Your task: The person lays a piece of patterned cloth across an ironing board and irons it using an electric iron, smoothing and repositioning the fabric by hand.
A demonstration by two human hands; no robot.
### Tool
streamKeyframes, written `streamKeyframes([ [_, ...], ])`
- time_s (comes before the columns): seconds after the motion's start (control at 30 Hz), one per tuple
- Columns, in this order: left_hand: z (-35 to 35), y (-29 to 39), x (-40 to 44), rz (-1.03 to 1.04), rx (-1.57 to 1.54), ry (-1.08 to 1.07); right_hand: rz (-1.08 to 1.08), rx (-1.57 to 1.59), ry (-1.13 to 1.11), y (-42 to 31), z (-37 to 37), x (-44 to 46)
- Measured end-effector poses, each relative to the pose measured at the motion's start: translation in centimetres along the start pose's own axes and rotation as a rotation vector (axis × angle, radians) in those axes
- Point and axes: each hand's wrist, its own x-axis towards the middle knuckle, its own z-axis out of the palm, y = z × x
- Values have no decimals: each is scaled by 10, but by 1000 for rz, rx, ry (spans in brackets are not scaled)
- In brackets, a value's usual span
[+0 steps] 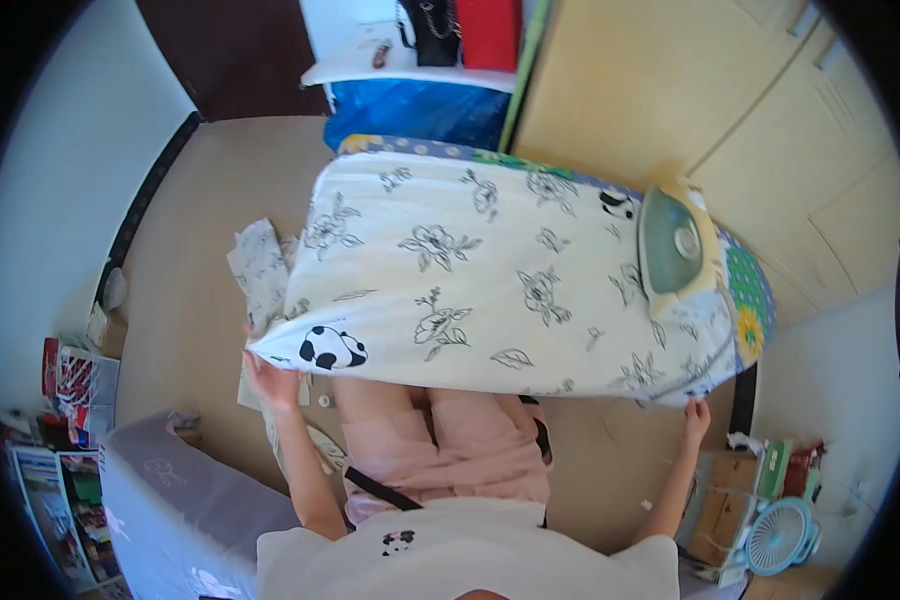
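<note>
A white cloth (490, 290) printed with black flowers and pandas lies spread over an ironing board (746, 285) with a blue, green and yellow patterned cover. My left hand (273, 380) grips the cloth's near left corner, drawing it into folds. At the near right edge, the fingers of my right hand (697, 418) are closed on the cloth's hem. An iron (678, 245) with a pale yellow body and greenish top rests on the right end of the board, apart from both hands. More printed fabric (261, 265) hangs past the board's left side.
Tall cream cabinets (630, 90) stand behind the board, beside a white shelf (370, 72) with bags. A bed with a lavender cover (185, 500) is at near left. Boxes (727, 505) and a small blue fan (778, 536) stand at near right.
</note>
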Motion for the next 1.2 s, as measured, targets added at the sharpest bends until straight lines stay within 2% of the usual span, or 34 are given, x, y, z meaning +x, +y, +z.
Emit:
streamKeyframes([
  [0.03, 0, 14, 11, 110, 55, -166, 16, -69, 47, -4, 6, -3],
  [0.17, 23, 46, 21, 220, -3, -163, 14, 12, 58, -4, 17, -7],
  [0.27, 12, 55, 3, 204, 177, -62, 6, 75, 87, 1, 11, -6],
  [0.33, -18, 62, -13, -72, 457, 204, -16, 73, 90, 6, 0, -1],
  [0.37, -25, 63, -19, -75, 458, 207, -8, 66, 109, 8, -7, 3],
  [0.43, -22, 56, -26, -156, 1385, 781, 1, 54, 135, 10, -22, 9],
  [0.47, -20, 56, -24, -60, 1324, 807, -26, -14, 158, 10, -30, 14],
  [0.5, -17, 59, -19, -67, 1323, 806, -53, -83, 180, 9, -36, 18],
  [0.53, -11, 64, -11, 16, 1308, 638, -7, -59, 141, -3, -40, 20],
  [0.57, -4, 68, -1, 100, 1284, 469, -150, -183, 260, -14, -38, 26],
  [0.6, 19, 64, 13, 106, 1389, 385, -295, -306, 382, -36, -28, 29],
  [0.63, 51, 56, 29, 112, 1490, 292, -340, -396, 361, -76, -19, 30],
  [0.67, 87, 43, 46, 123, 1537, 186, -451, -255, 283, -83, -26, 50],
  [0.73, 127, 14, 83, 131, 1597, -39, -486, -20, 125, -149, 9, 55],
  [0.77, 137, 1, 101, 134, 1609, -153, -473, -51, -28, -191, 34, 44],
  [0.8, 140, -12, 120, 132, 1597, -187, -453, -173, -69, -187, 35, 73],
  [0.83, 136, -24, 141, 348, 1873, -328, -663, -462, -116, -216, 59, 69],
  [0.87, 132, -33, 157, 594, 2134, -471, -714, -484, -206, -223, 75, 79],
  [0.9, 130, -38, 170, 612, 2122, -500, -764, -503, -297, -223, 89, 88],
  [0.97, 129, -43, 194, 227, 2017, -475, -934, -617, -383, -226, 108, 94],
  [1.0, 135, -44, 200, 245, 2015, -495, -937, -610, -360, -229, 117, 90],
  [1.07, 146, -44, 206, 296, 2305, -433, -969, -916, -378, -230, 126, 86],
  [1.2, 160, -47, 243, 378, 2393, -490, -930, -962, -396, -211, 120, 104],
])
